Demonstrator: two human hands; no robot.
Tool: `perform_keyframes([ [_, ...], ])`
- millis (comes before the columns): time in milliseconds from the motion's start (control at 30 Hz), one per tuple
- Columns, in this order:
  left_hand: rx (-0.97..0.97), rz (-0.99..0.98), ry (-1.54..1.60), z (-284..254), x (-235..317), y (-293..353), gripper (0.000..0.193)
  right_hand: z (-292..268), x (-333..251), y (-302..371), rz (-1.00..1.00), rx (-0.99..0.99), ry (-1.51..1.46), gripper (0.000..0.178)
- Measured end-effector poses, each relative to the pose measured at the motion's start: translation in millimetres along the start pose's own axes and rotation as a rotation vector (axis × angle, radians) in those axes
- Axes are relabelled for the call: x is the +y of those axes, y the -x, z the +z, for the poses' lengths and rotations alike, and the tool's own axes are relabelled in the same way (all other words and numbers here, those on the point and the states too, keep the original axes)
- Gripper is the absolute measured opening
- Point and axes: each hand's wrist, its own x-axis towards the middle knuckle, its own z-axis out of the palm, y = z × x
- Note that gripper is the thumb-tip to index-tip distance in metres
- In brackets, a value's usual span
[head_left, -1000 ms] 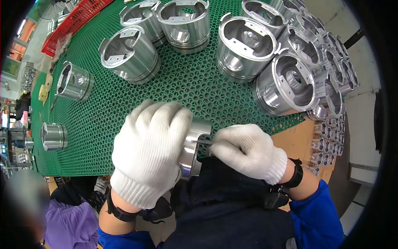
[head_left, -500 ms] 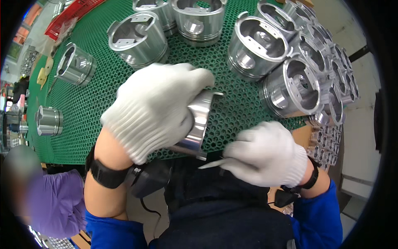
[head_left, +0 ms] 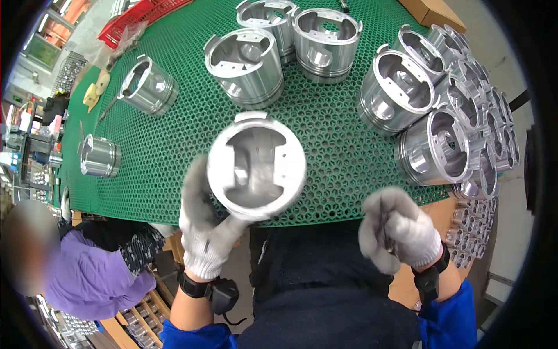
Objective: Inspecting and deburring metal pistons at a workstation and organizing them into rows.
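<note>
A silver metal piston (head_left: 260, 166) is held up over the front edge of the table, its hollow underside facing me. My left hand (head_left: 203, 230), in a white knit glove with a grey palm, grips it from the left and below; its far fingers are hidden. To the right, near the table edge, my gloved right hand (head_left: 407, 228) is closed around a thin dark tool (head_left: 383, 224). Blur and the fingers hide what kind of tool this is. The two hands are apart, and the tool does not touch the piston.
Several pistons stand on the green perforated mat (head_left: 325, 134), such as a back-middle piston (head_left: 247, 72), a left piston (head_left: 148, 87) and a crowded right group (head_left: 433, 148). A red crate (head_left: 142, 20) and a cardboard box (head_left: 433, 14) lie behind. A person in purple (head_left: 87, 276) is at lower left.
The piston has been turned from side-on so its hollow faces me, with my left hand now beneath it instead of over it. My right hand has shifted right, away from the piston.
</note>
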Motion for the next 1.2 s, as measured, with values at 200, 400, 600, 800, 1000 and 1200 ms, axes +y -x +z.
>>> perform_keyframes([
  [200,-0.261,0.178,-0.261,-4.2,0.3,-47.6,0.056,-13.8,14.1,17.0,0.000,0.149,0.248,0.046],
  [400,-0.400,0.707,-0.631,38.2,78.0,-58.8,0.035,-13.8,3.9,-3.5,-0.382,0.027,0.780,0.025],
  [600,-0.482,0.703,-0.865,65.6,93.5,-33.7,0.048,2.0,4.2,-22.1,-0.550,0.116,0.999,0.019],
  [800,-0.548,0.663,-0.886,75.1,94.2,-47.9,0.044,9.9,2.3,-22.5,-0.628,0.061,1.111,0.020],
  [1000,-0.915,0.490,-0.910,94.7,101.6,-98.8,0.032,13.1,-12.2,-18.2,-0.760,0.129,1.669,0.029],
  [1200,-1.055,0.333,-0.984,99.2,122.3,-110.8,0.032,18.1,-24.8,-21.2,-0.563,0.045,1.812,0.031],
])
